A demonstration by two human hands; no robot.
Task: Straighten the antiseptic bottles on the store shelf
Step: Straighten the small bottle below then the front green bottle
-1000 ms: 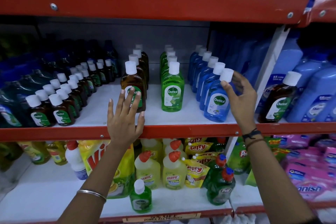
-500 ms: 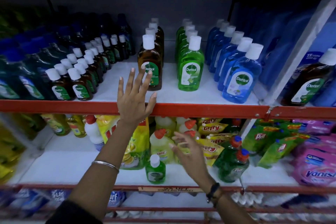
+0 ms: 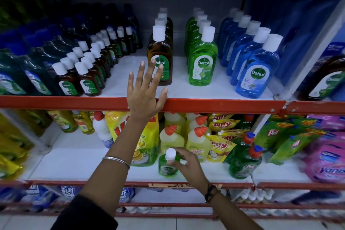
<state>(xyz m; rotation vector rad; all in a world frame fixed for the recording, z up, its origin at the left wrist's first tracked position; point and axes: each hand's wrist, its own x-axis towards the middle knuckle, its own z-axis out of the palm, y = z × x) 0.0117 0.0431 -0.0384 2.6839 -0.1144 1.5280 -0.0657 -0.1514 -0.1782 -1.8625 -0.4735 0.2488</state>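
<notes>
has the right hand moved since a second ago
Yes. The right hand has dropped from the front blue Dettol bottle on the upper shelf to the small green bottle on the shelf below the red rail.

Upper shelf (image 3: 214,105) carries brown, green and blue antiseptic bottles (image 3: 202,65) in rows; lower shelf (image 3: 74,162) holds cleaner bottles (image 3: 197,142) and pouches (image 3: 222,145).

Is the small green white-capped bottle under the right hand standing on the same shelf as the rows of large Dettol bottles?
No: the small green white-capped bottle under the right hand stands one shelf below the large Dettol bottles.
</notes>
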